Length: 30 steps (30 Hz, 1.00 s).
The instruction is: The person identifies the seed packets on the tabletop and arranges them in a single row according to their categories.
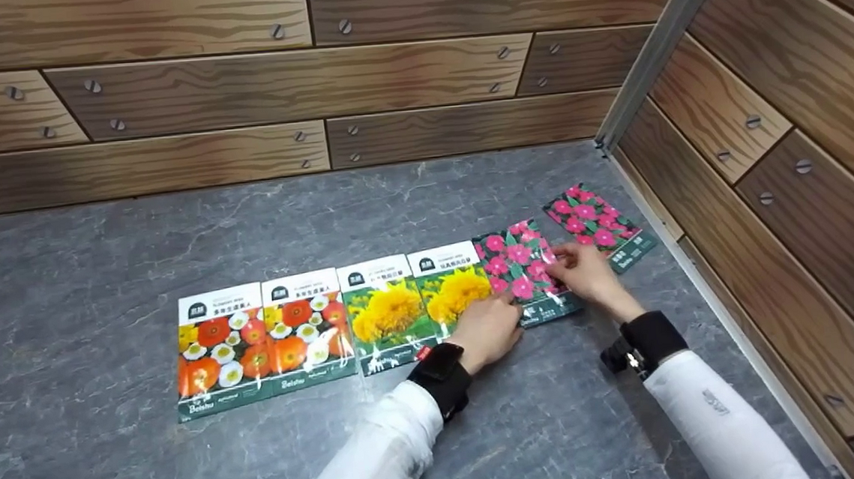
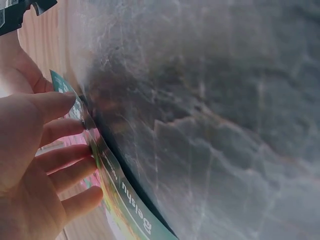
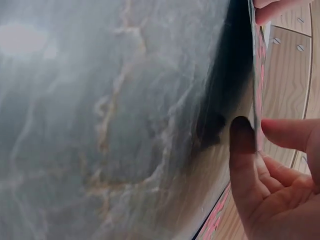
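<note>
In the head view, my right hand (image 1: 591, 280) pinches the right edge of a pink-flowered seed packet (image 1: 512, 254) between thumb and forefinger. The right wrist view shows that packet (image 3: 258, 95) edge-on, slightly off the surface, with thumb and finger on its two faces. My left hand (image 1: 487, 329) reaches over the lower part of a yellow-flowered seed packet (image 1: 450, 294), fingertips on the pink packet's lower left. In the left wrist view its fingers are mostly extended against the packets' faces. A second pink-flowered packet (image 1: 594, 216) lies tilted beyond my right hand.
To the left, another yellow-flowered packet (image 1: 387, 314) and two orange-flowered packets, one (image 1: 306, 330) beside the other (image 1: 221, 351), continue the row. The grey marbled surface (image 1: 100, 292) ends at wood-patterned walls, behind (image 1: 296, 87) and at right (image 1: 766, 246).
</note>
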{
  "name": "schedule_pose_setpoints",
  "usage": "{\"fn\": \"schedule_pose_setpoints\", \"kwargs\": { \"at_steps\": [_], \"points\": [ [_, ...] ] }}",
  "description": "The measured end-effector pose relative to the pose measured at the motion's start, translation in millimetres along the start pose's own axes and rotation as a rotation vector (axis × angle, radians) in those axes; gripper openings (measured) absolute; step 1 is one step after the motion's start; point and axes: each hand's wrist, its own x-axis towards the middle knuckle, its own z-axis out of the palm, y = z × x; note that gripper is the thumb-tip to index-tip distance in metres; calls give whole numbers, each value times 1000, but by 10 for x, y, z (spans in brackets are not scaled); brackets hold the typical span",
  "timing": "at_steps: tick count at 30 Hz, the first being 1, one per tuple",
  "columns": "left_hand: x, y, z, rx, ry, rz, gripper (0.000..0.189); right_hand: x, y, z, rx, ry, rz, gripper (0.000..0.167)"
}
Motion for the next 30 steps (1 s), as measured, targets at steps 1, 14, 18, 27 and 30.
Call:
{"fn": "schedule_pose_setpoints", "kwargs": {
  "at_steps": [1,14,18,27,30],
  "points": [
    [0,0,1,-2,-1,-1,22,-1,1,7,-11,-6,-4,51],
    [-6,6,-3,23,-1,-11,24,-7,5,94,-133,39,-63,55],
    [-1,11,-3,32,-18,-18,25,-30,13,113,-164,58,-94,53],
    [-7,0,-2,27,-24,2,24,-82,3,160,-257,76,-136,52],
    [-5,0,-7,15,-28,3,24,-103,-9,169,-305,70,-137,52]
  ]
}}
